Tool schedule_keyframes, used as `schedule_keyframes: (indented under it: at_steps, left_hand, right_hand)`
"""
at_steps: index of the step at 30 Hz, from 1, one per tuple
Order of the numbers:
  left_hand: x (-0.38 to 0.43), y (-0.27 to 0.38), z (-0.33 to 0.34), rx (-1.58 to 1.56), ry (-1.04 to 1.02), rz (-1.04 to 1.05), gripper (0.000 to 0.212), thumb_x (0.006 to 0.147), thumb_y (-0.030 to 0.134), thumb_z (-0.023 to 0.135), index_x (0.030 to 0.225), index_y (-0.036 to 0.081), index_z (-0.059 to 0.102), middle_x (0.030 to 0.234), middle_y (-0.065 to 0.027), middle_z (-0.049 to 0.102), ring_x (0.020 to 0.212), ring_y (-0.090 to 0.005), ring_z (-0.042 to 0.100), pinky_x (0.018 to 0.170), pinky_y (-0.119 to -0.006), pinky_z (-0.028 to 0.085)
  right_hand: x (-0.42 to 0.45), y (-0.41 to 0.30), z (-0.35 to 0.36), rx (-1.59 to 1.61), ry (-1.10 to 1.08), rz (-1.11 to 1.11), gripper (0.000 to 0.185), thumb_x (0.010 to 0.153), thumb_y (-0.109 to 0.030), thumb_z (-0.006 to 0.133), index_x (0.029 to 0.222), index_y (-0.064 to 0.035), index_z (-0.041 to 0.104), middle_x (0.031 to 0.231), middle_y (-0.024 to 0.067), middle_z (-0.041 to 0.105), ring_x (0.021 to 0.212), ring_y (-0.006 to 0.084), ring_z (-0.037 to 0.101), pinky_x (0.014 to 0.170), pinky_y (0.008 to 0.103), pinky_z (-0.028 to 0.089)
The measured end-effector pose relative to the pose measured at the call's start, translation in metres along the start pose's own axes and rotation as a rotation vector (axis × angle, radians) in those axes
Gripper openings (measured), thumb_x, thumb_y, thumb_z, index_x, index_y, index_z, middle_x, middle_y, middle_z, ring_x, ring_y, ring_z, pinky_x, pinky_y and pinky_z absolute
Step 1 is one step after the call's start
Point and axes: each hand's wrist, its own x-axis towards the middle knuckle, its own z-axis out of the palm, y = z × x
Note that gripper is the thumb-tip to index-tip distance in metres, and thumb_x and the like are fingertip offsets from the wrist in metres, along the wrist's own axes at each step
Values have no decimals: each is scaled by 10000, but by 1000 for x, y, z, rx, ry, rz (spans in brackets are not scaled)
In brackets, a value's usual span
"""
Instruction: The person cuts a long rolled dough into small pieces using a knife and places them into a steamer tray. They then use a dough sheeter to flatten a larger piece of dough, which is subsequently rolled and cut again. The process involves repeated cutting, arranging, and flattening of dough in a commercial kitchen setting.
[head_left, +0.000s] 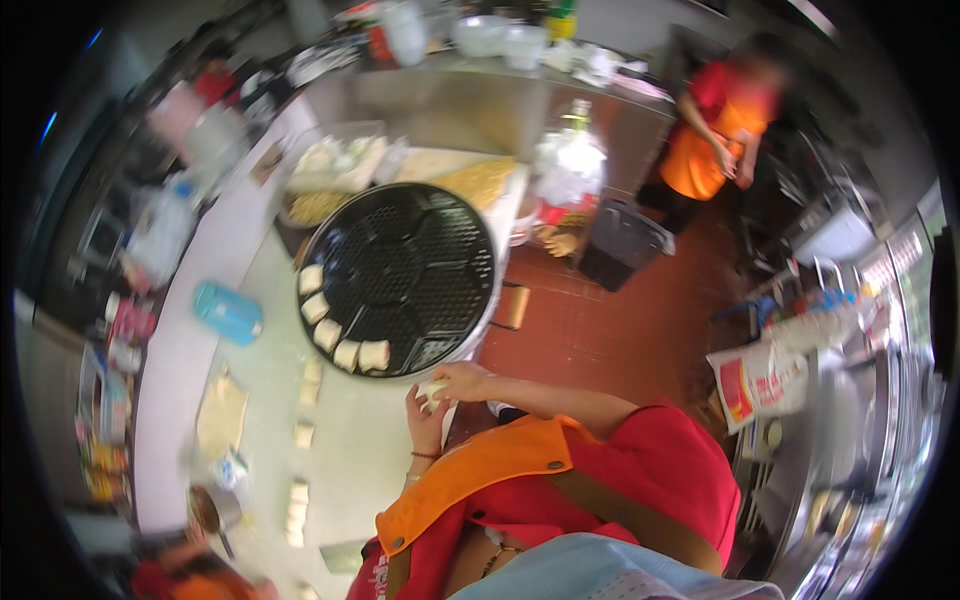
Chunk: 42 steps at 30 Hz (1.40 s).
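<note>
My left hand (426, 429) and my right hand (463, 381) hold a small pale piece of dough (433, 392) between their fingers, just off the near rim of a round black perforated tray (397, 262). Several short dough rolls (328, 334) sit in an arc along the tray's lower left edge. On the pale worktop (360, 442), more cut dough pieces (298, 512) lie in a broken line left of my hands. A flat sheet of dough (223, 416) is spread farther left. My fingers partly hide the held piece.
A blue bottle-like container (229, 312) lies left of the tray. Beyond the tray stand a tub with pale contents (337, 161) and a bowl of chopped filling (315, 208). A black bin (622, 244) stands on the red tiled floor (600, 330). One co-worker (716, 142) stands at far right; another (199, 570) is at lower left.
</note>
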Motion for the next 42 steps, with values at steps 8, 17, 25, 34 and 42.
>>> schedule_keyframes:
  at_steps: [8, 17, 25, 34, 42]
  left_hand:
    - [-1, 35, -9, -59, 189, 166, 702, 844, 60, 708, 1415, 28, 301, 1205, -142, 497, 1051, -223, 578, 818, -296, 539]
    - [-27, 19, -60, -295, 358, -76, 317, 955, 115, 571, 1241, -12, 522, 1101, -108, 615, 988, -186, 627, 850, -301, 533]
    - [-58, -7, -42, -432, 701, -273, 279, 966, 124, 549, 1204, -22, 552, 1063, -112, 642, 941, -168, 636, 833, -286, 537]
    - [-68, -12, -41, -434, 732, -268, 277, 962, 111, 548, 1203, -25, 548, 1065, -106, 643, 957, -168, 639, 819, -278, 538]
    - [-66, -31, -67, -347, 599, -189, 217, 953, 116, 564, 1101, -42, 576, 964, -117, 650, 869, -187, 669, 768, -288, 563]
  right_hand:
    - [54, -17, -12, 586, -175, 146, 426, 832, -184, 732, 1160, 14, 547, 987, 101, 647, 844, 173, 649, 697, 290, 545]
    - [230, -16, -58, 844, -203, 275, 418, 880, -203, 694, 1213, -2, 541, 1084, 121, 624, 983, 228, 639, 812, 369, 554]
    - [487, -35, -64, 314, 165, 170, 352, 849, -253, 723, 1097, -27, 617, 1023, 110, 647, 867, 203, 659, 747, 318, 545]
    - [479, -59, -59, -473, 325, 132, 479, 895, -463, 597, 1163, -67, 625, 1258, 191, 507, 1161, 339, 516, 976, 431, 443]
    - [254, -62, -24, 321, -148, -312, 169, 951, -135, 528, 917, -9, 636, 785, 54, 652, 596, 108, 606, 555, 273, 484]
